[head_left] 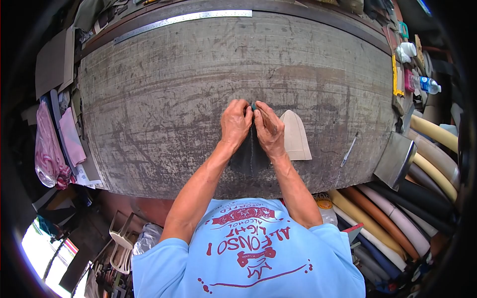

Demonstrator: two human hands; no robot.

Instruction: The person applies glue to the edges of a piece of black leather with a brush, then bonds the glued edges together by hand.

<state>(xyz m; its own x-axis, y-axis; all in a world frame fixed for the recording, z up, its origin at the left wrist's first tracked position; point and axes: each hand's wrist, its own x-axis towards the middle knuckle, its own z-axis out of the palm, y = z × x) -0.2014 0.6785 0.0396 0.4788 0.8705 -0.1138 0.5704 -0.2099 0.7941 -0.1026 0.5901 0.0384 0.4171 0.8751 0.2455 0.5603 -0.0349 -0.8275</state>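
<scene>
A dark, pointed piece of material (252,154) with a light line down its middle lies on the worn grey table (174,64), its upper end between my hands. My left hand (236,121) is closed on the left side of that end, fingers curled. Opposite it, my right hand (270,126) pinches the right side, and a small teal bit shows between the fingertips of both hands. Just right of my right hand lies a beige arched piece (295,136) with lines marked on it. Farther right is a thin pen-like tool (350,149).
A metal ruler (184,22) lies along the far edge. A metal block (395,160) sits at the right front corner, with rolls of material (432,136) beyond. Right of the table are a water bottle (430,85) and a yellow tool (397,77). Pink wrapped material (47,144) hangs left.
</scene>
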